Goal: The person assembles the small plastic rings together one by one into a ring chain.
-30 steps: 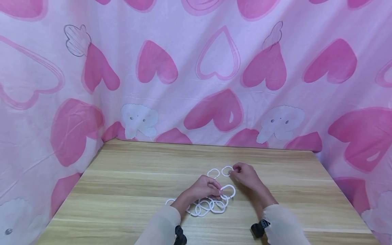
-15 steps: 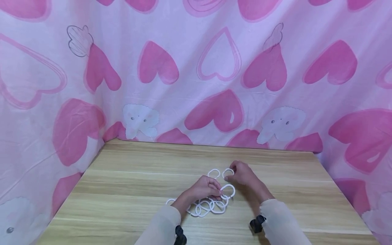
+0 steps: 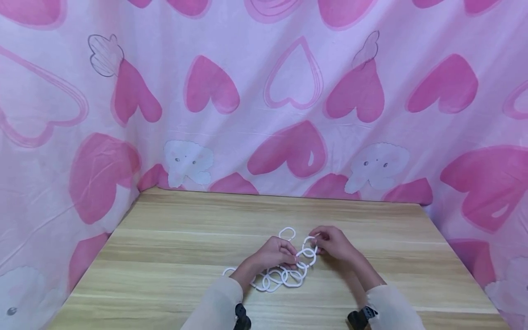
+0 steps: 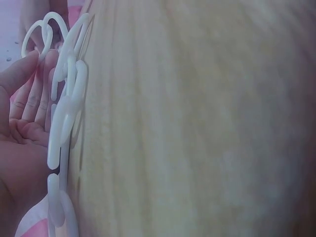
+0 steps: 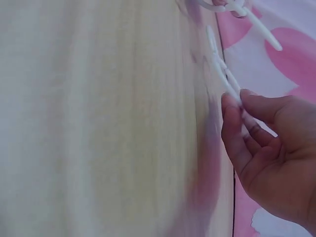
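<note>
A chain of white plastic C-shaped links (image 4: 64, 118) lies on the table beneath and beside my left hand (image 3: 273, 253). Between its thumb and fingertips, the left hand pinches the chain's end link (image 4: 33, 27). My right hand (image 3: 336, 243) holds a single white link (image 5: 219, 64) by its edge, between thumb and forefinger. In the head view this link overlaps the end link; whether the two are hooked together, I cannot tell. Part of the chain is hidden behind the left hand and wrist.
One loose white link (image 3: 280, 233) lies just beyond the left hand on the wooden table (image 3: 185, 238). Pink curtain (image 3: 231, 151) with hearts hangs along the table's back and sides. Each wrist wears a black camera.
My right hand first shifted slightly left, then came nearer with its link, from beside the loose link to the chain's end link. The left hand has stayed in place.
</note>
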{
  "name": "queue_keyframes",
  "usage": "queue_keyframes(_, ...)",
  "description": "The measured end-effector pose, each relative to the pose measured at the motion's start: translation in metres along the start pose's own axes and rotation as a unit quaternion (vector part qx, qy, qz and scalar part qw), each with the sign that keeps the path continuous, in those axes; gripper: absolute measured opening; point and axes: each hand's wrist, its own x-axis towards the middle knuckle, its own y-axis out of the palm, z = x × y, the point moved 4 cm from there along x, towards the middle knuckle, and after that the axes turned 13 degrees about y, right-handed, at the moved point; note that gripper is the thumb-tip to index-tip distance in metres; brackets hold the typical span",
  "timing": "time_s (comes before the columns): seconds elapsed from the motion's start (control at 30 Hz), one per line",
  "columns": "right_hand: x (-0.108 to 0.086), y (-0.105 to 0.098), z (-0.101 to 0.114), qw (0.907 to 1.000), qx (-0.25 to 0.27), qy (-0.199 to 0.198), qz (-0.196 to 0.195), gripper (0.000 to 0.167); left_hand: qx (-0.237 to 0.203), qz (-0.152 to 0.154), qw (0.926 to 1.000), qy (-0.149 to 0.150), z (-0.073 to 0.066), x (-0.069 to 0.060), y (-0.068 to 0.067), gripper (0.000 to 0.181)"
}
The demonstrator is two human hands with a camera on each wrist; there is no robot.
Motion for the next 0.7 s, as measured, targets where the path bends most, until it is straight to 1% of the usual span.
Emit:
queue_keyframes(0.1,-0.01,-0.002,-0.007,0.9992,0.036,0.012,0.01,0.025,-0.005,0.01,0.9999,0.011,0.001,0.0,0.0,0.01)
queue_keyframes(0.2,-0.019,-0.003,-0.013,0.9976,0.06,0.026,0.022,0.027,-0.01,0.017,0.9996,0.021,0.003,0.0,-0.001,0.008)
queue_keyframes(0.3,-0.027,-0.003,-0.017,0.9949,0.084,0.043,0.036,0.03,-0.01,0.013,0.9998,0.013,0.004,0.002,-0.001,0.01)
queue_keyframes(0.37,-0.031,-0.003,-0.02,0.9929,0.096,0.051,0.049,0.032,-0.01,0.005,0.9999,0.002,0.004,0.002,-0.001,0.014)
queue_keyframes(0.5,-0.039,-0.001,-0.024,0.9888,0.116,0.065,0.067,0.034,-0.007,-0.002,1.0,-0.002,0.005,0.003,0.0,0.015)
queue_keyframes(0.7,-0.045,0.004,-0.03,0.9815,0.145,0.066,0.107,0.039,-0.013,-0.012,0.9998,-0.008,0.005,0.002,-0.002,0.011)
